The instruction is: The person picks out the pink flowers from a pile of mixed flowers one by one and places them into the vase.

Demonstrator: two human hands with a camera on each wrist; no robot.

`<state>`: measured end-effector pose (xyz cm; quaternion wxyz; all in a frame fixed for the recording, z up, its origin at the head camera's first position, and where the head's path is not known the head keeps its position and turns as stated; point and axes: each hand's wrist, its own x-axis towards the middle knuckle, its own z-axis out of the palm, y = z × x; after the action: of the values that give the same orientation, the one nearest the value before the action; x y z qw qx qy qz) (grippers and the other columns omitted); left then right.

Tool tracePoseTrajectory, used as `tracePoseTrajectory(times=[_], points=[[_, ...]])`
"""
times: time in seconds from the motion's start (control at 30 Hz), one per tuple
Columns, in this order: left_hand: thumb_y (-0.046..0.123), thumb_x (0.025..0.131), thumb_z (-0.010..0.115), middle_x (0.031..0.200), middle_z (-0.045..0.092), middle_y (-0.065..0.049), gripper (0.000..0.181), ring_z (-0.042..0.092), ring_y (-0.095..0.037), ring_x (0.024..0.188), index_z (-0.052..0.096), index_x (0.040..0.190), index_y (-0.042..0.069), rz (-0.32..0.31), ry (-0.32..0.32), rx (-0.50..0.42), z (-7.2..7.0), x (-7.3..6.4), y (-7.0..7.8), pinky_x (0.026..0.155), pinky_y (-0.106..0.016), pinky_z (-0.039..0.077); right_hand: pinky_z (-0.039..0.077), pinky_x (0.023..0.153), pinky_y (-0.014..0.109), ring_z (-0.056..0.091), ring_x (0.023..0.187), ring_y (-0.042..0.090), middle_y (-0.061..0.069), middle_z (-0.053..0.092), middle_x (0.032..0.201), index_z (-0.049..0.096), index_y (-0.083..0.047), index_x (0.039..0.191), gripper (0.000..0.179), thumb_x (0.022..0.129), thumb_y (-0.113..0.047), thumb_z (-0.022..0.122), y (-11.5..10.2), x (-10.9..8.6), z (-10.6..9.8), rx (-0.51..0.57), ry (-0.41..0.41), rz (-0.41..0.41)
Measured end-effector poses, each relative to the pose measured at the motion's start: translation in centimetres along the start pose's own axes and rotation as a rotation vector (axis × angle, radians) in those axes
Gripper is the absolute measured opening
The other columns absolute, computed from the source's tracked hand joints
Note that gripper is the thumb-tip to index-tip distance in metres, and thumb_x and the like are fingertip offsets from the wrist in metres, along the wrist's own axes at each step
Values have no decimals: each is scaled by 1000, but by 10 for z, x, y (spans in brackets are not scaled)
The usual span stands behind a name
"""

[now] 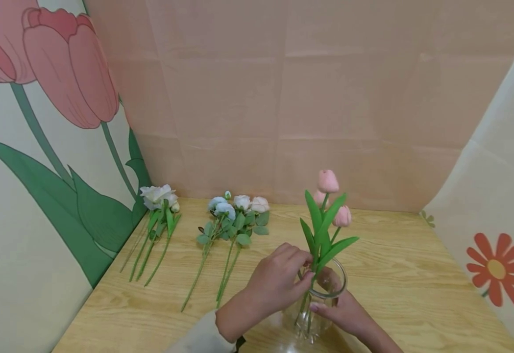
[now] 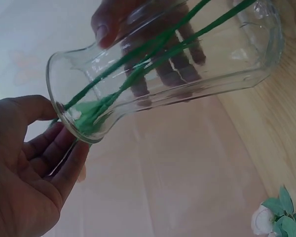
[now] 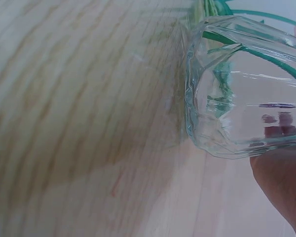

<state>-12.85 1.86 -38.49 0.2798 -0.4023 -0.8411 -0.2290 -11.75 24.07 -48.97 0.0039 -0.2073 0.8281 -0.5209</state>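
Pink tulips (image 1: 329, 182) with green leaves stand in a clear glass vase (image 1: 323, 321), their blooms above its rim. My left hand (image 1: 279, 278) pinches the tulip stems and leaf bases at the mouth. My right hand (image 1: 351, 316) grips the vase from the right, thumb in front. In the left wrist view, green stems (image 2: 158, 47) run down inside the vase (image 2: 222, 64), and the left hand (image 2: 34, 163) touches the rim. The right wrist view shows the vase's thick base (image 3: 192, 98) near the tabletop, with part of the right hand (image 3: 286, 182) beside it.
Blue, white and pale pink flowers (image 1: 234, 215) with long stems lie at the table's middle back. White flowers (image 1: 157, 197) lie at the left end of the wooden table (image 1: 398, 274). A pinkish-brown backdrop (image 1: 349, 98) and printed flower panels surround it.
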Motion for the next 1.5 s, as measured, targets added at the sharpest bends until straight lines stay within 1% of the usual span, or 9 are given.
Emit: tracePoseTrajectory(times=[0.07,0.17,0.27,0.37,0.6,0.9,1.1,1.3,1.5], points=[[21,90,75,94,68,10,14,60,-3,90,70,102,17,1,-12,3,-1,-1,0,71,-6,45,40,109,55,44,136,47,28,45,149,31,3,151,80,87,-10,76,1,0,0,-11,4,-16],[22,90,74,94,69,10,12,60,-4,91,70,101,18,-10,-35,-4,-2,-1,0,71,-7,46,41,107,31,46,137,24,27,46,149,31,2,151,79,87,-10,76,2,-1,0,-28,11,-41],[22,91,74,94,69,9,10,60,-5,91,71,100,18,-25,-56,-15,-4,-2,0,71,-7,46,37,105,22,44,134,5,27,47,149,32,0,151,78,87,-9,76,4,-1,0,-18,14,-58],[23,92,73,93,69,9,9,60,-5,91,71,99,18,-35,-67,-28,-5,-2,-1,72,-8,46,37,105,22,44,133,1,26,47,148,32,-1,151,78,87,-9,76,4,-1,0,-15,13,-64],[27,92,74,95,69,10,14,60,-3,92,72,103,18,-48,-83,-21,-8,-4,-4,75,-8,47,40,106,28,47,136,19,23,48,149,33,-3,152,78,87,-10,76,3,-1,0,-28,12,-36],[28,93,72,97,69,9,14,61,-4,94,70,103,17,-80,-115,-29,-13,-6,-9,79,-9,48,43,101,64,49,133,15,19,53,145,34,-6,150,77,86,-6,75,6,0,2,9,11,-35],[29,94,71,100,70,9,15,61,-5,94,70,105,19,-98,-112,-7,-14,-7,-13,77,-10,49,44,104,56,50,134,21,14,53,146,33,-9,152,78,86,-7,75,7,1,2,-7,8,-28],[33,94,71,108,70,9,19,63,-7,102,71,109,21,-134,-130,35,-16,-10,-17,80,-16,53,42,105,38,48,133,8,14,54,145,32,-9,153,80,86,-9,75,9,1,1,-14,3,-30],[33,93,72,112,70,8,18,64,-10,105,71,107,21,-161,-121,60,-17,-16,-25,78,-21,56,44,104,52,49,134,18,17,53,145,33,-6,152,78,86,-8,76,7,1,1,-8,7,-18]])
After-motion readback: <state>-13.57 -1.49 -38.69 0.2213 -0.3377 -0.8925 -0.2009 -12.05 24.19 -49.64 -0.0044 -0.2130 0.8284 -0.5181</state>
